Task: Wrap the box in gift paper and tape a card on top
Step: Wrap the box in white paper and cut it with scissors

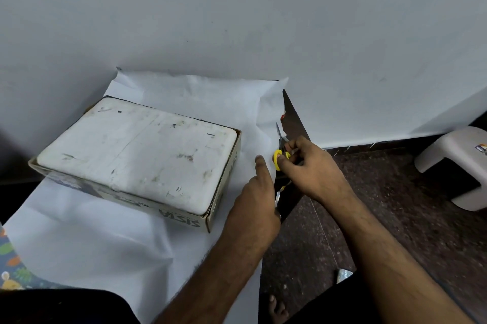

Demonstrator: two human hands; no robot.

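Observation:
A cardboard box [142, 157] with a scuffed white foam lid lies on a sheet of gift paper [87, 239], white side up. The paper's printed side shows at the lower left corner [10, 268]. My right hand [313, 168] grips yellow-handled scissors [279, 151] at the paper's right edge, blades pointing away from me. My left hand [259, 192] rests on the paper just left of the scissors, forefinger stretched along the edge. No card or tape is in view.
The dark table [292, 123] ends right beside the paper's edge, close to a white wall [237, 12]. A dark speckled floor [395, 205] lies to the right with a white plastic stool [458, 163]. A bare foot [278, 310] shows below.

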